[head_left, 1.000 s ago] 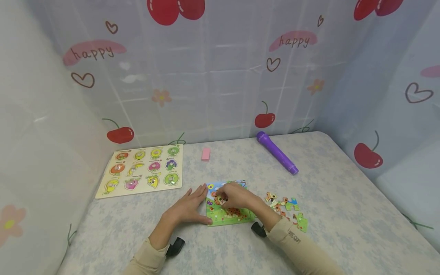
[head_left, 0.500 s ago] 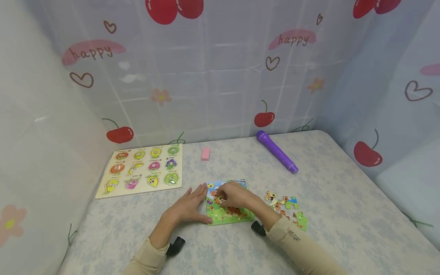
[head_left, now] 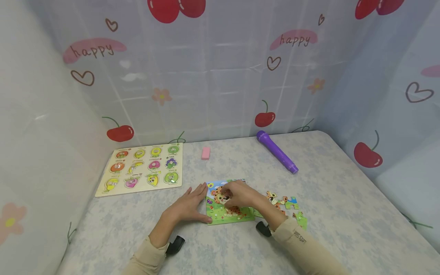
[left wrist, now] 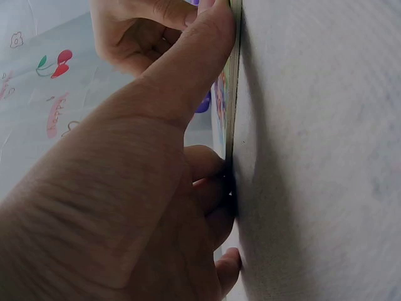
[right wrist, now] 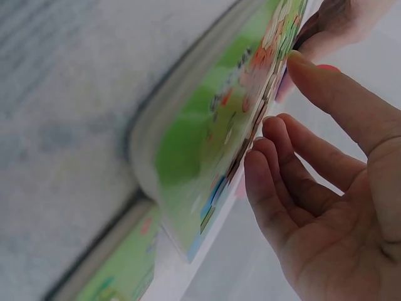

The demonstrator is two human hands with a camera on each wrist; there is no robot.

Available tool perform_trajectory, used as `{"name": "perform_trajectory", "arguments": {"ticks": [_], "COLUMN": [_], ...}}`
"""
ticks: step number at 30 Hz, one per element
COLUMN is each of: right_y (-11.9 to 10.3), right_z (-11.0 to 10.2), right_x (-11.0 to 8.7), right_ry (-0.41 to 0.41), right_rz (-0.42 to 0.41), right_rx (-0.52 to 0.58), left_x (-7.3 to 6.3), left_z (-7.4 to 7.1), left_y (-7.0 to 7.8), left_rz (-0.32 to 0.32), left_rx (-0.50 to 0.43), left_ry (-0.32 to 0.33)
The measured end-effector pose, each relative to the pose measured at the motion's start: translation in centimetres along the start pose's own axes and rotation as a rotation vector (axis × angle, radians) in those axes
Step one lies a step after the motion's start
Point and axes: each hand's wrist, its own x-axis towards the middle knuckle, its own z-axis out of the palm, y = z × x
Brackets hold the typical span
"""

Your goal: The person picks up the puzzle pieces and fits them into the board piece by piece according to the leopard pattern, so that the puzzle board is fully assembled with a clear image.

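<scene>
A small jigsaw puzzle (head_left: 220, 215) with a leopard cub on green grass lies flat in the middle of the table. My left hand (head_left: 188, 208) rests at its left side in the head view, fingers along the edge and thumb at the near corner. Above the puzzle's right half is my right hand (head_left: 242, 193), its fingertips at the printed surface. In the right wrist view, the right hand (right wrist: 326, 188) has its thumb apart from the fingers, and I see no piece between them. Part of the picture is hidden beneath this hand.
Loose jigsaw pieces (head_left: 291, 202) lie right of the puzzle, partly behind the right forearm. A fruit peg board (head_left: 142, 170) stands at the left. Farther back are a pink eraser-like block (head_left: 205, 153) and a purple toy microphone (head_left: 276, 152). Printed curtains surround the table.
My right hand has shifted slightly to the right, and the cub's face shows more fully now. My left hand stays at the puzzle's left edge.
</scene>
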Motion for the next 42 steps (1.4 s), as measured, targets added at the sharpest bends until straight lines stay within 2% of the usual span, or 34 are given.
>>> {"name": "perform_trajectory", "arguments": {"ticks": [5,13,17,24,35,42], "right_y": [0.2,1.4,2.4,4.5,7.8,9.3], "right_z": [-0.3,-1.1,-1.9,-3.4,-4.3,-4.8], "right_x": [-0.3,-1.8,-3.0,-4.9,-7.3,-8.6], "right_ry": [-0.007,0.032,0.044,0.044,0.059,0.03], "right_rz": [-0.003,-0.014,0.005,0.084,0.12,0.173], "right_rx": [0.017,-0.005,0.018,0.075,0.004,0.043], "left_x": [0.0,0.1,0.0,0.0,0.0,0.1], "left_z": [0.0,-0.1,-0.1,0.0,-0.1,0.0], "left_y": [0.0,0.1,0.1,0.1,0.2,0.1], "left_rz": [0.003,-0.011,-0.024,-0.029,-0.024,-0.025], "left_rx": [-0.002,0.001,-0.007,-0.015,-0.009,-0.006], "left_ry": [-0.001,-0.013,-0.013,-0.008,-0.01,-0.008]}}
